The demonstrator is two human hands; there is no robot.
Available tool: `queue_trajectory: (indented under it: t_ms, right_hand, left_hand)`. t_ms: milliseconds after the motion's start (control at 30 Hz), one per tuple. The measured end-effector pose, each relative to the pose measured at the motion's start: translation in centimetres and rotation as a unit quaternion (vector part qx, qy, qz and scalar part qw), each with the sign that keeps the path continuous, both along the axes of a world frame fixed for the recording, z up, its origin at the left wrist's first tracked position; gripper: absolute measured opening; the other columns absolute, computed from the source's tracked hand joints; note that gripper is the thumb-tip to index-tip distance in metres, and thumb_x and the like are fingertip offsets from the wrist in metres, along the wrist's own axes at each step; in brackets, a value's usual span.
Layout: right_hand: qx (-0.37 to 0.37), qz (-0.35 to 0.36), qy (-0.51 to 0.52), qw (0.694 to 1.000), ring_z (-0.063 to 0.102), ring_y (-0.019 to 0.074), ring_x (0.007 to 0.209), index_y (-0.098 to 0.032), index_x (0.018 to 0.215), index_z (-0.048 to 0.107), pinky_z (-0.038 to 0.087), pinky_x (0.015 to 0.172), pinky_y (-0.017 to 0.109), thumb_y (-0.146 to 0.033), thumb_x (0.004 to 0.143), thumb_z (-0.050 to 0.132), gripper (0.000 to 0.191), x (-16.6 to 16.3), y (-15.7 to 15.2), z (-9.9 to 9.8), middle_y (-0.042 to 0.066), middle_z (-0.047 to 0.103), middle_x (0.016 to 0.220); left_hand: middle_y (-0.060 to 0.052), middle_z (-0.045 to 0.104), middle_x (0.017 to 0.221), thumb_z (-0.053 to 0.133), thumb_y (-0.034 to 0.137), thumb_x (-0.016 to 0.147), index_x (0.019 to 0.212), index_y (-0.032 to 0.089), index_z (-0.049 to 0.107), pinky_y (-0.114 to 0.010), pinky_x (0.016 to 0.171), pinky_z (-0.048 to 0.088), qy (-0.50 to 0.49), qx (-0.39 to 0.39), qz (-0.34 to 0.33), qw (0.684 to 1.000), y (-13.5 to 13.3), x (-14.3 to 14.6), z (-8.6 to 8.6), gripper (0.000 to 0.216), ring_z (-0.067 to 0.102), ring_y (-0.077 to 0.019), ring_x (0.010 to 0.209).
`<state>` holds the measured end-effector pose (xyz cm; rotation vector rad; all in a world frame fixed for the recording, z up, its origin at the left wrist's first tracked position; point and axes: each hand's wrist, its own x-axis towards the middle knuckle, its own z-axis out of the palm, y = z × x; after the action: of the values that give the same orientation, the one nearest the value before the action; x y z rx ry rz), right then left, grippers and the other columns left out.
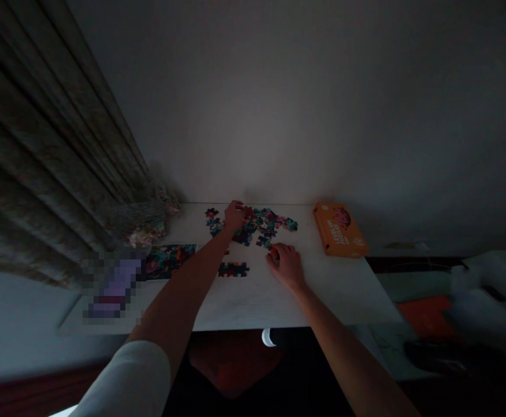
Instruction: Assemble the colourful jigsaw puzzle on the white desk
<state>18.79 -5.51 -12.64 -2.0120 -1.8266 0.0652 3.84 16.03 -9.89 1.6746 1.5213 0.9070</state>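
Loose jigsaw puzzle pieces [259, 220] lie in a heap toward the back of the white table. My left hand [234, 216] reaches over the heap's left part with its fingers curled down; what they pinch, if anything, is too dark to make out. Nearer the front, my right hand [288, 265] rests on the table, thumb and index finger closed on a small reddish puzzle piece [274, 253]. A short strip of joined pieces [233, 270] lies between my forearms. Left of it is a printed picture sheet [166, 260], partly covered by my left forearm.
An orange puzzle box [339, 230] stands at the table's [253, 307] back right. A wrapped bouquet [145, 226] sits at the back left beside the curtain [48, 127]. A blurred-out purple item [117, 286] lies at the left edge. A wall rises behind.
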Motion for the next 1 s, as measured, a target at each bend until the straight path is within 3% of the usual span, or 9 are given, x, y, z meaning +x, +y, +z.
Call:
queue_trajectory:
  t_ms: [200,367,533,667,867,1000]
  right_hand:
    - [0.006,0.006,0.005,1.000,0.059,0.0293,0.111,-0.022,0.117,0.068,0.043,0.092,0.041,-0.038,0.097,0.060,0.026,0.2,-0.1,0.1,0.010,0.072,0.121]
    - [0.023,0.013,0.028,0.999,0.059,0.0286,0.110,-0.022,0.116,0.069,0.043,0.092,0.039,-0.037,0.097,0.058,0.026,0.5,-0.1,-0.3,0.009,0.073,0.118]
    - [0.060,0.019,0.039,0.997,0.060,0.0288,0.111,-0.020,0.114,0.070,0.043,0.094,0.040,-0.033,0.097,0.059,0.024,0.8,-0.2,-0.3,0.010,0.074,0.120]
    - [0.072,0.031,0.033,0.996,0.061,0.0293,0.112,-0.019,0.108,0.073,0.043,0.097,0.042,-0.029,0.098,0.058,0.020,0.0,-1.1,0.5,0.012,0.074,0.117]
    - [0.050,0.209,0.039,0.976,0.059,0.0251,0.124,-0.025,0.123,0.073,0.042,0.106,0.043,-0.029,0.100,0.060,0.027,-5.4,-3.0,1.4,0.009,0.071,0.132]
    - [0.029,0.235,0.027,0.971,0.056,0.0254,0.132,-0.030,0.130,0.072,0.041,0.107,0.045,-0.029,0.101,0.062,0.030,-8.2,-2.9,0.8,0.006,0.067,0.142]
  left_hand:
    - [-0.010,0.079,0.102,0.072,0.014,0.078,0.109,0.016,0.070,-0.034,0.081,0.063,-0.098,-0.033,-0.047,0.993,-4.1,-4.3,0.8,0.031,0.075,-0.0214,0.094]
    - [-0.007,0.079,0.095,0.079,0.023,0.075,0.096,0.017,0.073,-0.035,0.078,0.063,-0.151,-0.073,-0.086,0.982,-9.7,-10.0,1.1,0.022,0.075,-0.0223,0.089]
    - [-0.006,0.079,0.087,0.078,0.022,0.073,0.086,0.020,0.074,-0.036,0.077,0.061,-0.170,-0.091,-0.109,0.975,-15.1,-14.3,0.3,0.014,0.075,-0.0230,0.083]
    - [-0.003,0.076,0.076,0.077,0.025,0.074,0.083,0.021,0.072,-0.034,0.069,0.060,-0.159,-0.096,-0.117,0.976,-18.3,-15.7,-0.6,0.011,0.074,-0.0211,0.071]
    - [0.001,0.074,0.070,0.068,0.022,0.079,0.085,0.021,0.070,-0.028,0.066,0.057,-0.139,-0.120,-0.126,0.975,-20.6,-15.7,-1.6,0.006,0.070,-0.0163,0.063]
    - [0.000,0.076,0.077,0.063,0.019,0.082,0.088,0.021,0.072,-0.027,0.069,0.057,-0.072,-0.074,-0.111,0.988,-21.0,-15.4,-2.1,0.011,0.070,-0.0155,0.067]
